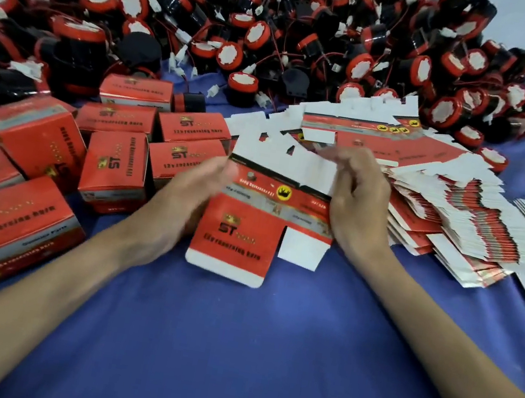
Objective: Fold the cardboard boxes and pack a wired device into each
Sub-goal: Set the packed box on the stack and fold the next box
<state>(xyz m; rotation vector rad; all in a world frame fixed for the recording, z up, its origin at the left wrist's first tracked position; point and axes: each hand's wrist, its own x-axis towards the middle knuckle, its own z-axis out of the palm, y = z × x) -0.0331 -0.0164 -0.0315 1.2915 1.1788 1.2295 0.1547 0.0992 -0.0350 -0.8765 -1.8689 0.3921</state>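
Gripping a flat box [248, 231] by both edges, fingers of left hand [192, 197] and right hand [357, 204] curled round it, above blue surface [246, 352].

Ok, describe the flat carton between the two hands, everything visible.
The flat carton is unfolded glossy cardboard, red with a grey band, a yellow emblem and "ST" print, and has white flaps at top and bottom. The right hand pinches its right edge. The blurred left hand is at its left edge, over the blue cloth.

Red-and-white flat box [251, 217] with black lettering, blue cloth [246, 352], black-and-red devices [249, 23].
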